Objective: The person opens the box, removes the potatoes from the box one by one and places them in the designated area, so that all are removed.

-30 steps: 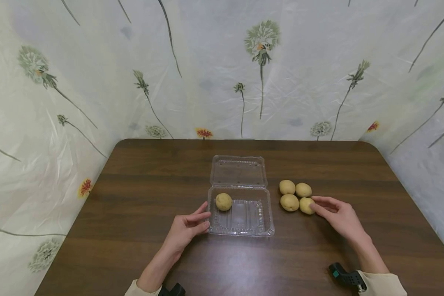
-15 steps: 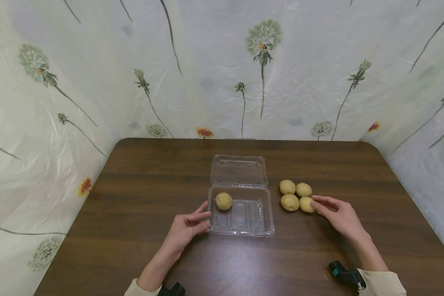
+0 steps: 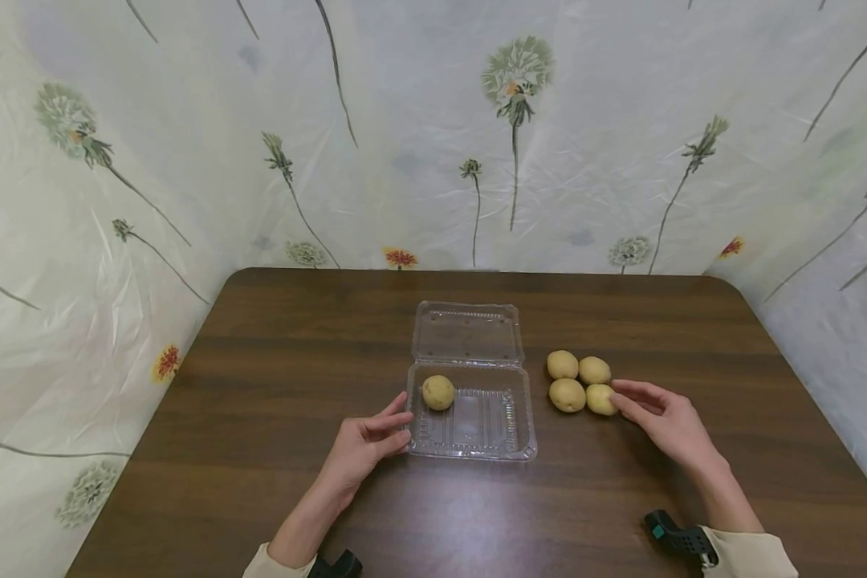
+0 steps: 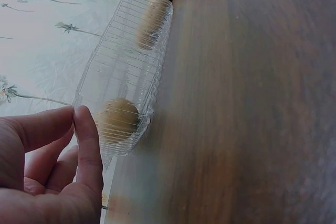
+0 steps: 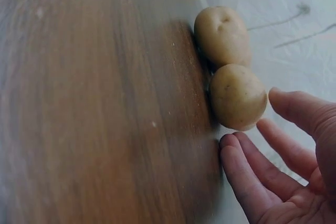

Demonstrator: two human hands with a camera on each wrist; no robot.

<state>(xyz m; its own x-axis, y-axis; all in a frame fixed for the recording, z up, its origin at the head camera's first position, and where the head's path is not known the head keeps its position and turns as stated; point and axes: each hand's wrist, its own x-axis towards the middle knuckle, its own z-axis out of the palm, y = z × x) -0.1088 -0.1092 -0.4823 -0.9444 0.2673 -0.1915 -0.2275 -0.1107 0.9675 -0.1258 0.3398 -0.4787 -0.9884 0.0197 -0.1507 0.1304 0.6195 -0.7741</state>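
Observation:
A clear plastic clamshell container (image 3: 470, 437) lies on the table with its lid folded back, and one potato (image 3: 437, 392) sits at its left side. My left hand (image 3: 364, 449) pinches the container's left rim between thumb and finger, as the left wrist view shows (image 4: 79, 156). Right of the container, several potatoes (image 3: 567, 396) stand in a tight cluster. My right hand (image 3: 661, 421) is at the nearest right potato (image 3: 600, 400) of that cluster. In the right wrist view its fingers (image 5: 247, 177) are loosely spread beside this potato, the thumb tip close to its skin.
The dark wooden table (image 3: 296, 345) has rounded far corners. A plastic sheet (image 3: 405, 160) printed with dandelions hangs behind it and along both sides. The raised lid (image 3: 466, 333) lies toward the far edge. A black wrist strap (image 3: 682, 538) sits at my right sleeve.

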